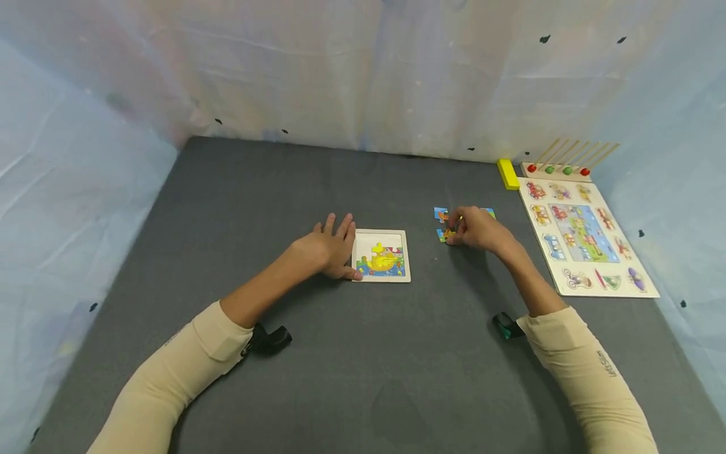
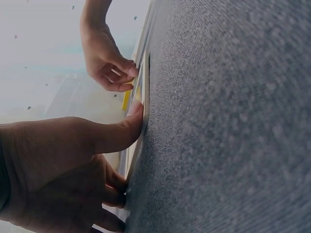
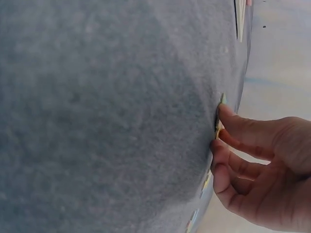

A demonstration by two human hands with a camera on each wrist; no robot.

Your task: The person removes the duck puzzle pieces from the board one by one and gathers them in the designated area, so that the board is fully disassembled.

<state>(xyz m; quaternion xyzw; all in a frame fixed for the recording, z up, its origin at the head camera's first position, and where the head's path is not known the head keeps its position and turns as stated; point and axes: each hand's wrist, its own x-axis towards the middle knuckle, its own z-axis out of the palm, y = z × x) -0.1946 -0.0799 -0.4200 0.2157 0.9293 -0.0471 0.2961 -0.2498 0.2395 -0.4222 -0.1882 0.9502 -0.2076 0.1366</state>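
From the head view, nearest me, two pale sleeves (image 1: 198,340) reach over the dark table (image 1: 334,391). Beyond them the left hand (image 1: 329,252) lies spread, fingers mostly straight, gripping nothing; its thumb touches the near-left corner of a wooden tray (image 1: 367,240) while the other fingers lie along the left edge, I judge to steady it. The tray lies flat mid-table, its near part filled by a duck puzzle (image 1: 386,262). To its right, the right hand (image 1: 475,228) curls thumb and fingertips around a puzzle piece (image 1: 442,236), pinching it, probably because it is so thin; whether it is lifted I cannot tell. Loose pieces (image 1: 440,214) lie just beyond, seemingly within easy reach. Farther right sits a picture board (image 1: 590,267), with a yellow block (image 1: 508,174) and a peg stand (image 1: 558,174) at its far end.
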